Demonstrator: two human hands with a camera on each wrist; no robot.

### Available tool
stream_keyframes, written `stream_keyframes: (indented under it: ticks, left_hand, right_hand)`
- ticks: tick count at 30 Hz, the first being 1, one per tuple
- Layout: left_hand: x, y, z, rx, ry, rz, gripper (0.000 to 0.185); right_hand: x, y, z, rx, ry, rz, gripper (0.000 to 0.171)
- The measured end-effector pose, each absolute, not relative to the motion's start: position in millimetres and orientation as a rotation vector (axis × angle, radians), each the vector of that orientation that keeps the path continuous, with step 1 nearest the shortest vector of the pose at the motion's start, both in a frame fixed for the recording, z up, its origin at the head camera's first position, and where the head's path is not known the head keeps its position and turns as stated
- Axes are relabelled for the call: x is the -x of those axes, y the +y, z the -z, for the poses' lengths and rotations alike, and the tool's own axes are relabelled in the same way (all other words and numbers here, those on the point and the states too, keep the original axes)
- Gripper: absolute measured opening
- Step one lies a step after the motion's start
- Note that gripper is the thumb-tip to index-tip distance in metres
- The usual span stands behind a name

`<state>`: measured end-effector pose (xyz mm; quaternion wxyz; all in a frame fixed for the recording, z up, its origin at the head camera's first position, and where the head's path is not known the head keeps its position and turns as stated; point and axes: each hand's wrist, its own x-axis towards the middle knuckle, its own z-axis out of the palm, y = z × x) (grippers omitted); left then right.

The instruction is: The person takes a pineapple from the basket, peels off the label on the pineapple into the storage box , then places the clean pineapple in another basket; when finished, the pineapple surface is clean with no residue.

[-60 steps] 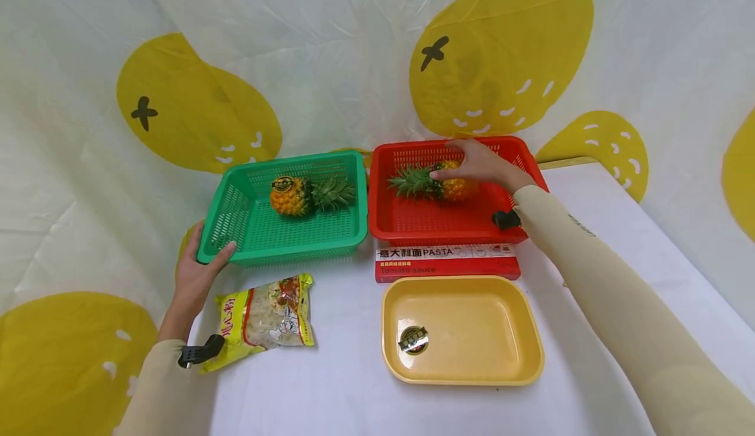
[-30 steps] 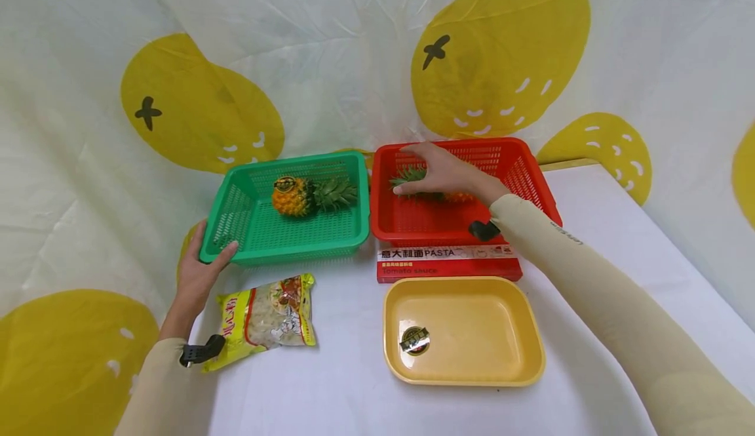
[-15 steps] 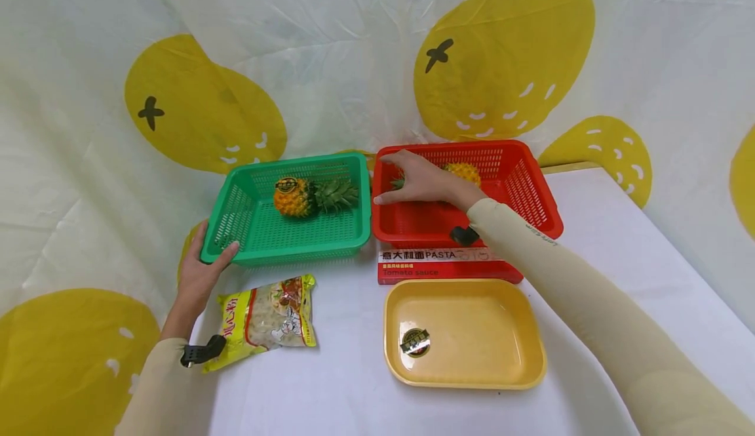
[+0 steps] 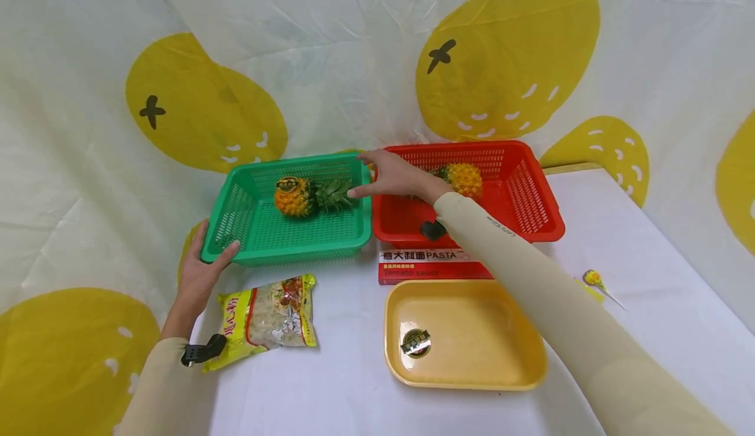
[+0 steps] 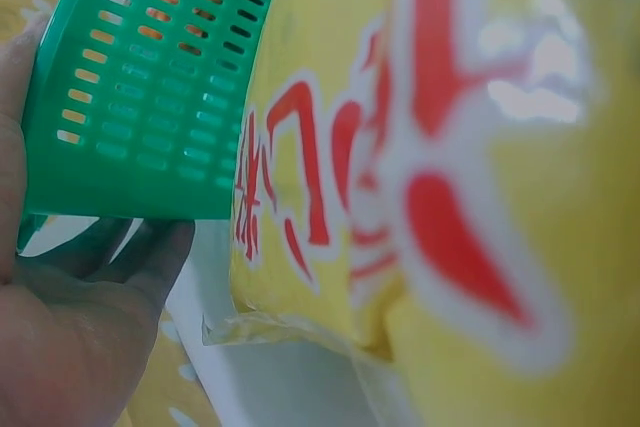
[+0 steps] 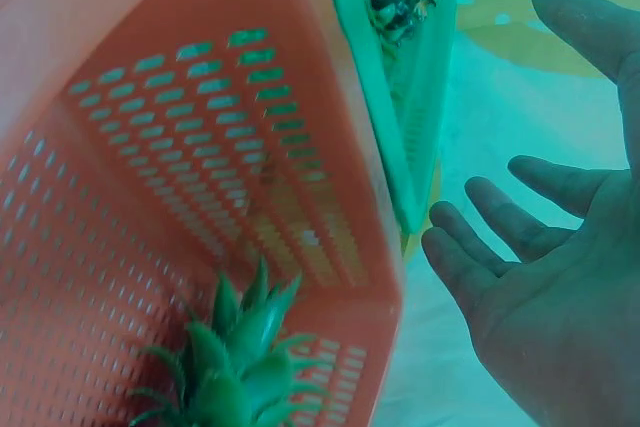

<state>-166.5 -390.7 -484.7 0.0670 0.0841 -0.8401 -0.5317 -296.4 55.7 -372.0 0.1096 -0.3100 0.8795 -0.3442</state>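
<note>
My left hand point(image 4: 203, 269) grips the front-left corner of the green basket point(image 4: 248, 242), thumb over the rim; the left wrist view shows that hand point(image 5: 80, 327) under the green basket point(image 5: 150, 77). A pineapple point(image 4: 293, 197) lies inside, crown pointing right. My right hand point(image 4: 383, 175) hovers open over the edge where the green and red baskets meet, fingertips near that crown. A second pineapple point(image 4: 464, 179) lies in the red basket point(image 4: 531, 216). The right wrist view shows the open right hand point(image 6: 560, 277) empty beside the red basket point(image 6: 150, 197) and a leafy crown point(image 6: 230, 357).
A yellow snack bag point(image 4: 268, 318) lies in front of the green basket, close to my left wrist. A red pasta box point(image 4: 425, 262) and a yellow tray point(image 4: 519, 364) sit before the red basket. A small yellow wrapped item point(image 4: 592, 278) lies at the right. A draped cloth backs the table.
My right hand let go of the pineapple in the red basket and moved left to the green basket's right edge. The left hand has stayed on the green basket's corner.
</note>
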Motion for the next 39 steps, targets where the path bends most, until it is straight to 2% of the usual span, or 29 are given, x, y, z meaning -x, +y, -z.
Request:
stream_keyframes:
  ticks: [27,33,39]
  left_hand:
    - [162.6,-392.6,485.9,-0.328,-2.555,1.531,0.086]
    - [160.4,-392.1,484.6,-0.317,-2.549,1.54,0.087]
    - [163.4,-388.1,486.9,-0.343,-2.516,1.574,0.088]
  right_hand:
    - [316.8,-30.4,384.0,0.899,2.612,1.031,0.081]
    - [319.1,-39.0,384.3,0.833,2.659,0.961,0.074]
    - [323.9,-40.7,393.7,0.762,2.712,0.812,0.074]
